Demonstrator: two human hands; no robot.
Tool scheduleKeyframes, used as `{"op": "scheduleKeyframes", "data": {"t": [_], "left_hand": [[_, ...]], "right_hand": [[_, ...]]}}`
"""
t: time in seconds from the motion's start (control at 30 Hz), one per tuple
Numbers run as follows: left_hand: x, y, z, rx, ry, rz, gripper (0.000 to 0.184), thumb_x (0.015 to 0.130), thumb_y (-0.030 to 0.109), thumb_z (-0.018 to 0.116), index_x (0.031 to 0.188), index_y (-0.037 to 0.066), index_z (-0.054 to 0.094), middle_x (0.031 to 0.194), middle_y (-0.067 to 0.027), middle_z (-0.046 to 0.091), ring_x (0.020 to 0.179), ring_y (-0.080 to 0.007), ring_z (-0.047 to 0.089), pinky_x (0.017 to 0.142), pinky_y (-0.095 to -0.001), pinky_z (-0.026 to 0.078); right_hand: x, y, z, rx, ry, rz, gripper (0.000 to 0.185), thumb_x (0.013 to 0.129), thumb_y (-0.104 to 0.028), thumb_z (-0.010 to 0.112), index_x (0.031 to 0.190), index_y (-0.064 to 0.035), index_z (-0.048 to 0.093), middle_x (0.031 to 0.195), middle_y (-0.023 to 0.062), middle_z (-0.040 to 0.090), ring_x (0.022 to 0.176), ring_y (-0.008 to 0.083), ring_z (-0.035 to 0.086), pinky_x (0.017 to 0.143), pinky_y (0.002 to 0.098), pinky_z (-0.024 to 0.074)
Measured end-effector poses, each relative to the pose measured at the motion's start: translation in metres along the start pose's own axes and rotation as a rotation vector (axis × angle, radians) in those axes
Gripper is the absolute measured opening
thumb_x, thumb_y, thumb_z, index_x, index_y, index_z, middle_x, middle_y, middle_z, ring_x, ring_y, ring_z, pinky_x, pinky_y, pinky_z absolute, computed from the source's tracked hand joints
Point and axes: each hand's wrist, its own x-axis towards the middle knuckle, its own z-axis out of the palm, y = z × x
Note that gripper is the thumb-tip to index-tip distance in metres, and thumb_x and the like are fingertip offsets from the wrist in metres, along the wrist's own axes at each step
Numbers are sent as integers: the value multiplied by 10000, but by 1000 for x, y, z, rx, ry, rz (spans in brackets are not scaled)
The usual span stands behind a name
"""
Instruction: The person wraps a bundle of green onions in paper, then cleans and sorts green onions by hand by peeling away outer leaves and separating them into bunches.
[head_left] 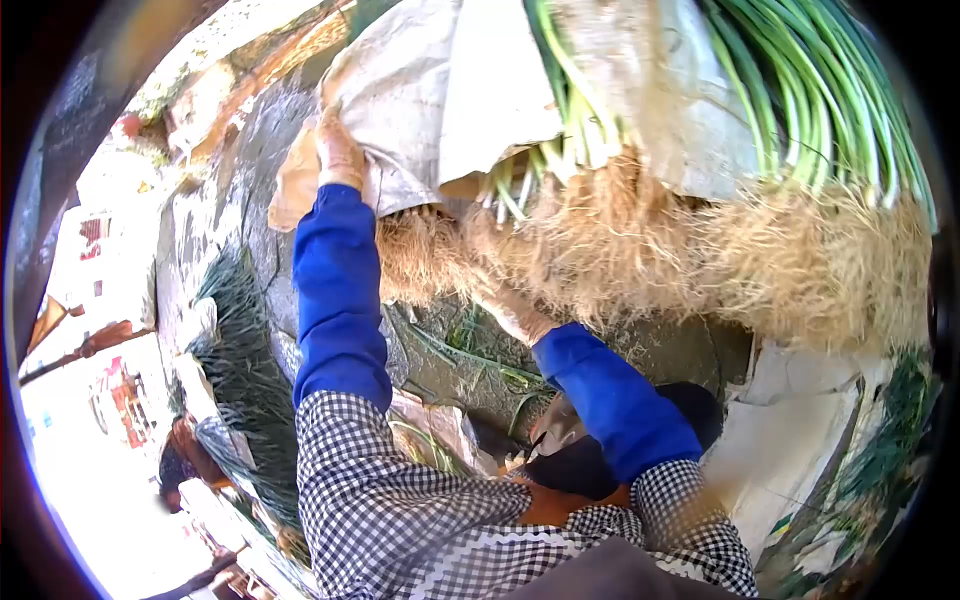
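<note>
Hands (pixel 340 148) (pixel 512 308) touch white sheeting (pixel 395 90) and stringy roots (pixel 600 245).

On the right the onions (pixel 815 95) lie with their roots (pixel 815 255) toward the person, and a cloth (pixel 400 90) lies to their left, over more roots (pixel 420 250). Loose leaves (pixel 460 350) lie on the ground (pixel 690 350) before the person, with a heap of greens (pixel 245 370) off to the left.
</note>
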Motion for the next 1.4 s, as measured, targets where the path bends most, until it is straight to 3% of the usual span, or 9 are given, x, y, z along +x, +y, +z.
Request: {"op": "scheduleKeyframes", "data": {"t": [0.1, 0.33, 0.5, 0.7, 0.93, 1.07, 1.17, 1.33, 1.4], "left_hand": [[34, -52, -53, 267, -187, 194, 605, 923, 462, 259, 1381, 68, 232, 1421, -71, 259, 1310, -235, 199, 1080, -339, 148], [15, -59, -47, 855, -42, 58, 383, 897, 289, 483, 1097, -34, 529, 756, -30, 522, 575, -103, 418, 494, -245, 370], [-193, -67, 9, 982, -472, 1423, 388, 900, 183, 452, 1248, 15, 421, 1219, -154, 471, 1081, -243, 476, 931, -357, 363], [-638, -128, 128, 430, -1480, 510, 313, 839, 26, 506, 1149, -19, 514, 1164, -143, 533, 1094, -258, 486, 950, -355, 357], [-897, -280, 84, 684, -2579, 634, 503, 876, 301, 497, 1265, -6, 415, 1248, -209, 461, 1171, -330, 408, 998, -355, 301], [-914, -314, 28, 845, -2714, -832, 482, 924, 301, 415, 1323, 39, 356, 1310, -133, 409, 1165, -228, 420, 981, -281, 319], [-982, -204, 44, 1295, -2377, -1267, 441, 922, 221, 414, 1318, 31, 366, 1248, -102, 469, 1101, -182, 465, 939, -267, 358], [-1063, -160, 114, 605, -2706, -209, 449, 784, 2, 543, 1225, -3, 456, 1068, -93, 556, 949, -153, 538, 840, -251, 429], [-1093, -185, 169, 661, -2674, -520, 435, 780, 28, 549, 1208, 3, 471, 1101, -94, 544, 992, -149, 516, 851, -246, 418]], "right_hand": [[-46, -78, 32, -502, -22, -94, 513, 925, -279, 429, 1370, -89, 259, 1383, 156, 320, 1267, 266, 319, 1056, 366, 253], [-228, -141, 19, -1124, 467, -370, 340, 890, -254, 464, 1158, -49, 507, 1230, 156, 476, 1097, 303, 481, 952, 368, 378], [-518, -68, 31, -1672, 1575, -369, 333, 793, -227, 573, 1043, -8, 553, 1114, 158, 534, 1013, 295, 526, 843, 338, 444], [-741, 141, 175, -724, 2003, 996, 491, 780, -406, 551, 1127, -58, 553, 1167, 142, 545, 1036, 265, 553, 857, 470, 426], [-781, 276, 257, -860, 2546, 313, 232, 845, -273, 492, 877, -76, 609, 843, 87, 622, 904, 264, 586, 728, 371, 467], [-820, 335, 310, -527, 2893, -608, 213, 796, -271, 586, 894, -83, 612, 858, 131, 605, 873, 305, 574, 769, 376, 456], [-861, 432, 328, -116, 3148, -306, 320, 768, -301, 624, 1003, -86, 624, 985, 129, 617, 944, 296, 574, 822, 366, 456], [-921, 573, 350, 880, 3207, 777, 602, 702, -396, 671, 1200, -101, 504, 1175, 125, 544, 1023, 293, 545, 862, 367, 446], [-932, 603, 350, 938, 3037, 970, 625, 709, -458, 640, 1212, -112, 504, 1177, 119, 545, 1046, 295, 537, 883, 382, 432]]}}
